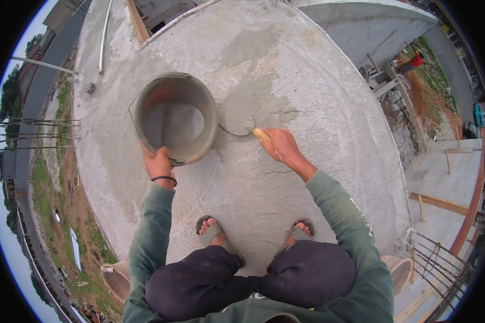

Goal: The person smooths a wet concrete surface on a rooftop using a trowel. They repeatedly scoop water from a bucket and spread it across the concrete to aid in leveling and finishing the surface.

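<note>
Up on the concrete slab (318, 107), the left hand (159, 161) grips the bucket's (172, 116) near rim, probably steadying it, while the right hand (280, 146) clenches the trowel (237, 121), blade flat on wet cement beside it.

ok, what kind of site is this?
Likely an outdoor construction site, up on a raised concrete slab. The left hand grips a mortar-smeared bucket, the right hand works a trowel in wet cement; timber and rebar lie below.
</note>
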Available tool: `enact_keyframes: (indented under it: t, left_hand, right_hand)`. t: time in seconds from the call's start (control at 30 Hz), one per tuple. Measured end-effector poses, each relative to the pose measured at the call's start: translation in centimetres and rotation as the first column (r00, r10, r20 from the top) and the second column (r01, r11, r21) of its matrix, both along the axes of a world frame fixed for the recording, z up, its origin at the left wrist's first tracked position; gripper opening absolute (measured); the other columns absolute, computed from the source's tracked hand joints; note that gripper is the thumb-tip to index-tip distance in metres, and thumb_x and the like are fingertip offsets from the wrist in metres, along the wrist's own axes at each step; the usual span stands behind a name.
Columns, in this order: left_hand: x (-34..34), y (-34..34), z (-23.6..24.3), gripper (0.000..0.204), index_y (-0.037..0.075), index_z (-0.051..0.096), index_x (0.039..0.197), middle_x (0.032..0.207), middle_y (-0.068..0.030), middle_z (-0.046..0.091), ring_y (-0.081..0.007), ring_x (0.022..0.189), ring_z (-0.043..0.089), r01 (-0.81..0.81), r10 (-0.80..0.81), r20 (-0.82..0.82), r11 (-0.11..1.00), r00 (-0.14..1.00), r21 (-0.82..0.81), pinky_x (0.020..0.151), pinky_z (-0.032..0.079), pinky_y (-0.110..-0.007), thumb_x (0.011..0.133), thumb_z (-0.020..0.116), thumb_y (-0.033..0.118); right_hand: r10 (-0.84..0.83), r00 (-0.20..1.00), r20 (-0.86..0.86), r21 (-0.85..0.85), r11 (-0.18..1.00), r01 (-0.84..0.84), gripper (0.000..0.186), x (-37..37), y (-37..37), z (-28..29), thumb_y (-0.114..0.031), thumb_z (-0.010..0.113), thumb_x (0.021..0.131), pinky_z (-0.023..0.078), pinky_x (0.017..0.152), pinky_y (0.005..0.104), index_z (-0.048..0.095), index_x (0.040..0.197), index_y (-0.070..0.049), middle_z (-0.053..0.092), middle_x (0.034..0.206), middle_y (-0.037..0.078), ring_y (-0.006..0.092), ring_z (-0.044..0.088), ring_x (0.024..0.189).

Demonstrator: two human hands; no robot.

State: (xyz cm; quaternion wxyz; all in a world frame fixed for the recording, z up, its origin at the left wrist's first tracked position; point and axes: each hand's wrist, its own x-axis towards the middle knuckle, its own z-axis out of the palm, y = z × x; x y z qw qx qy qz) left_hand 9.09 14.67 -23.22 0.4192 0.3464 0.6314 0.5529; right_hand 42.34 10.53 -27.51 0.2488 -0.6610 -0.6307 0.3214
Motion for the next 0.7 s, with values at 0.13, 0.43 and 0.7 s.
enact_keyframes:
  t: [0.13,0.43,0.7]
  left_hand:
    - [0.7,1.2,-0.8,0.065,0.000,0.043,0.144,0.133,-0.0114,0.056,-0.0229,0.120,0.055,0.078,-0.072,-0.090,0.995,0.993,0.066,0.104,0.038,-0.029,0.080,0.052,-0.006]
    - [4.3,2.7,-1.0,0.061,0.000,0.047,0.141,0.131,-0.0136,0.060,-0.0222,0.119,0.057,0.163,-0.127,-0.277,0.980,0.953,0.113,0.101,0.042,-0.030,0.081,0.054,-0.003]
    - [5.0,2.9,-1.3,0.059,0.002,0.047,0.139,0.126,-0.0120,0.060,-0.0248,0.110,0.061,0.165,-0.163,-0.052,0.986,0.985,0.032,0.098,0.047,-0.034,0.081,0.055,-0.003]
  right_hand:
    - [0.051,0.993,-0.103,0.035,0.998,-0.048,0.021,-0.4,-1.4,0.4,-0.019,0.064,0.085,0.049,0.063,0.0483,0.067,0.089,0.002,0.066,0.077,0.022,0.0422,0.064,0.069]
    - [-0.063,0.992,-0.111,-0.171,0.984,0.043,0.037,1.7,-3.3,1.5,-0.024,0.063,0.086,0.050,0.066,0.0393,0.068,0.115,-0.003,0.069,0.081,0.019,0.0297,0.066,0.071]
    - [-0.210,0.968,-0.134,-0.174,0.967,0.186,0.036,4.2,-5.6,1.8,-0.025,0.063,0.086,0.050,0.066,0.0390,0.068,0.114,-0.004,0.069,0.084,0.018,0.0300,0.066,0.070]
